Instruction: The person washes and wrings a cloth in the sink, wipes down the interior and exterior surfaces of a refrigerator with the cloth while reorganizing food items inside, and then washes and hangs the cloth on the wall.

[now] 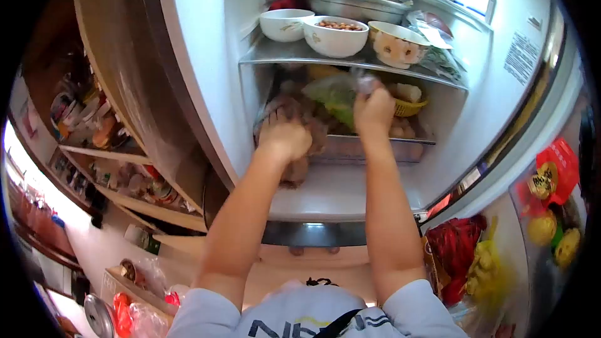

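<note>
Both my hands reach into the lower part of an open fridge. My left hand (286,138) is closed on a thin plastic bag with brownish contents (297,172), which hangs over the drawer's front left; what is inside is blurred. Further right, my right hand (374,111) is raised and closed around the gathered top of a clear plastic bag of leafy greens (335,97). Behind that hand, a yellow basket (410,108) holds pale food. Below it, roundish pale items (400,129) lie in the clear drawer (375,150).
On the shelf above stand a white bowl (285,25), a bowl of reddish nuts or beans (336,40), a patterned bowl (397,47) and a metal basin (354,5). The fridge door at right holds a red packet (557,169). Wooden cabinet shelves (103,153) stand left.
</note>
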`<state>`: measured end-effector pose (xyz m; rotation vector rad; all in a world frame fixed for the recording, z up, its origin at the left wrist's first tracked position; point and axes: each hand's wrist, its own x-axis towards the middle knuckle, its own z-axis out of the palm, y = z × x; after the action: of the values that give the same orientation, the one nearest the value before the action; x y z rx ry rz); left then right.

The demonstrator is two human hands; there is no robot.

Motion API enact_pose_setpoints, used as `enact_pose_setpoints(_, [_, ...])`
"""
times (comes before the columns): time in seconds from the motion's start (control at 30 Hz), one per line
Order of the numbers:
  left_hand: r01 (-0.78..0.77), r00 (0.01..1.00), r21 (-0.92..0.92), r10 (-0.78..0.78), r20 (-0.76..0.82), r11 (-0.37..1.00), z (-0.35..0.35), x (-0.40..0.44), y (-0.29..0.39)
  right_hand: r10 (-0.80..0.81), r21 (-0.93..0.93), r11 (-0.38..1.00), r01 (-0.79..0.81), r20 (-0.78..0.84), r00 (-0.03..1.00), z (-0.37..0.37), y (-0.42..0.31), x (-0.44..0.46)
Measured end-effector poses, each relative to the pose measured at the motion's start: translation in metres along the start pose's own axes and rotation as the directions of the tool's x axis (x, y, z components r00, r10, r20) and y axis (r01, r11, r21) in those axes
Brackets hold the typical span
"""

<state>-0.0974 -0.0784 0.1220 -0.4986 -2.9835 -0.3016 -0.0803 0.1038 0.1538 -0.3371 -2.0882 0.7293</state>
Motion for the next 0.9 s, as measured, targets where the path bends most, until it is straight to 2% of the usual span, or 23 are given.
enact_pose_setpoints(0.07, [0.035, 0.998, -0.02, -0.034, 0.043, 0.999, -0.001, 0.03, -0.008, -0.063, 0.127, 0.988, 0.087, -0.184, 0.981, 0.006, 0.011, 0.01])
enact_pose_setpoints(0.13, [0.023, 1.0, 0.067, -0.023, -0.005, 0.997, 0.026, 0.082, -0.024, -0.053, 0.235, 0.965, 0.113, -0.248, 0.967, 0.002, 0.007, 0.013])
enact_pose_setpoints(0.17, [0.033, 0.999, 0.049, -0.033, -0.014, 0.998, 0.027, 0.094, -0.024, -0.045, 0.28, 0.952, 0.125, -0.275, 0.96, -0.003, 0.007, 0.013])
enact_pose_setpoints(0.27, [0.089, 0.995, -0.114, -0.093, -0.036, 0.99, 0.005, 0.117, -0.017, -0.003, 0.348, 0.933, 0.088, -0.238, 0.971, -0.014, 0.0, 0.011])
enact_pose_setpoints(0.37, [0.106, 0.988, -0.089, -0.115, -0.107, 0.99, 0.001, 0.142, -0.014, -0.01, 0.38, 0.92, 0.101, -0.233, 0.973, -0.019, 0.004, 0.012])
enact_pose_setpoints(0.47, [0.038, 0.982, -0.056, -0.048, -0.181, 0.998, 0.009, 0.165, -0.019, 0.013, 0.369, 0.926, 0.078, -0.238, 0.971, -0.021, 0.007, 0.011])
enact_pose_setpoints(0.57, [0.069, 0.959, -0.106, -0.096, -0.265, 0.992, 0.021, 0.174, -0.015, 0.015, 0.36, 0.93, 0.079, -0.252, 0.968, -0.022, 0.013, 0.011])
enact_pose_setpoints(0.6, [0.041, 0.983, -0.082, -0.055, -0.173, 0.996, 0.021, 0.177, -0.014, 0.011, 0.358, 0.93, 0.085, -0.258, 0.966, -0.024, 0.017, 0.011])
enact_pose_setpoints(0.7, [-0.032, 0.999, 0.021, 0.031, 0.043, 0.999, -0.022, 0.145, 0.016, 0.031, 0.375, 0.926, 0.04, -0.183, 0.983, -0.035, 0.023, 0.012])
enact_pose_setpoints(0.77, [-0.06, 0.995, 0.145, 0.048, 0.085, 0.988, -0.03, 0.102, 0.044, 0.042, 0.347, 0.937, 0.03, -0.198, 0.979, -0.043, 0.021, 0.016])
enact_pose_setpoints(0.83, [-0.111, 0.994, 0.058, 0.11, 0.026, 0.992, -0.013, 0.066, 0.048, 0.074, 0.323, 0.946, -0.011, -0.185, 0.98, -0.049, 0.022, 0.02])
enact_pose_setpoints(0.87, [-0.142, 0.99, 0.022, 0.142, -0.013, 0.99, -0.007, 0.049, 0.05, 0.046, 0.425, 0.904, 0.044, -0.2, 0.979, -0.047, 0.026, 0.021])
enact_pose_setpoints(0.9, [-0.185, 0.983, 0.041, 0.185, -0.01, 0.982, -0.002, 0.029, 0.049, 0.03, 0.38, 0.923, 0.056, -0.217, 0.976, -0.045, 0.027, 0.022])
